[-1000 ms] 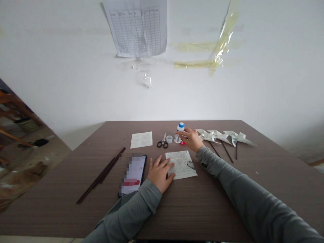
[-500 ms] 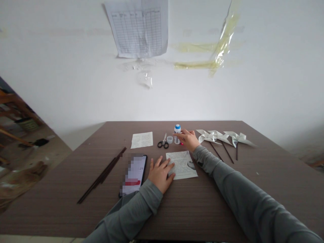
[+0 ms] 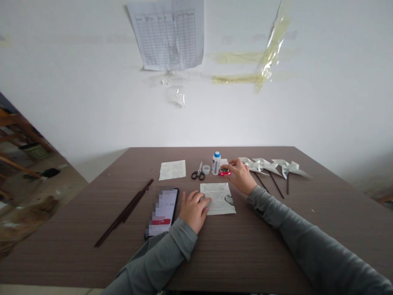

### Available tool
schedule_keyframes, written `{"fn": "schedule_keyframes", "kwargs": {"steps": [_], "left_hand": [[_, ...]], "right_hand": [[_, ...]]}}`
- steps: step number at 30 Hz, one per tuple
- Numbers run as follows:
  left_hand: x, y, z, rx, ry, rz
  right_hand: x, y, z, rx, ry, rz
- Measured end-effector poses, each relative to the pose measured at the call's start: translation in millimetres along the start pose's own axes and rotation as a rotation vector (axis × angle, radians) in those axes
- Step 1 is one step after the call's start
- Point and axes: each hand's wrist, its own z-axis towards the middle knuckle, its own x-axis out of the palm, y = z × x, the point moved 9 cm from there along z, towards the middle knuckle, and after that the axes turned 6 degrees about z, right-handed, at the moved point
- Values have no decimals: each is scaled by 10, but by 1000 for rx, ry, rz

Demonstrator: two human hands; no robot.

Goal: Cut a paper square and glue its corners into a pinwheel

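Observation:
My left hand [image 3: 194,209] lies flat with its fingers spread, the fingertips over the left edge of a square sheet of printed paper [image 3: 217,198]. My right hand [image 3: 243,177] is beyond that sheet, fingers apart and curved, beside a small red box [image 3: 225,172] with small dark items in it. I cannot make out whether a fingertip touches the box. Left of the box stands a white bottle with a blue cap [image 3: 216,163]. A small clear cup [image 3: 206,169] and black-handled scissors [image 3: 198,173] lie farther left.
Several paper pinwheels [image 3: 273,166] on dark sticks lie at the right. Another paper square [image 3: 172,170] is at the back left. A bundle of dark sticks [image 3: 124,213] and a phone [image 3: 162,213] lie on the left. A wall [image 3: 230,119] rises behind the table.
My right hand has moved right, away from the bottle, uncovering the red box. The bottle sits slightly farther right. The printed sheet has shifted a little left under my left hand.

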Motion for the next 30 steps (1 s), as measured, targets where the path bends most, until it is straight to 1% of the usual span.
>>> {"fn": "schedule_keyframes", "kwargs": {"steps": [2, 5, 7, 9, 11, 15, 20, 23, 27, 30], "left_hand": [[1, 6, 9, -1, -9, 2], [5, 19, 19, 3, -32, -11], [-5, 26, 21, 0, -51, -27], [-22, 27, 20, -13, -62, -35], [-33, 16, 18, -27, -53, -35], [-39, -24, 16, -39, -17, -38], [-41, -47, 12, -25, -31, -57], [-34, -51, 9, -22, -38, -58], [7, -41, 0, -33, -7, -47], [1, -48, -15, -12, -31, -52]], "right_hand": [[-22, 60, -156, -67, 69, 39], [-10, 232, -407, -230, 240, 163], [24, 331, -568, -298, 368, 228], [55, 405, -692, -322, 454, 247], [86, 464, -777, -318, 505, 224], [96, 586, -839, -292, 514, 146], [69, 673, -818, -253, 493, 125], [84, 682, -810, -259, 482, 129], [110, 646, -810, -240, 452, 148], [128, 588, -808, -220, 428, 169]]}}
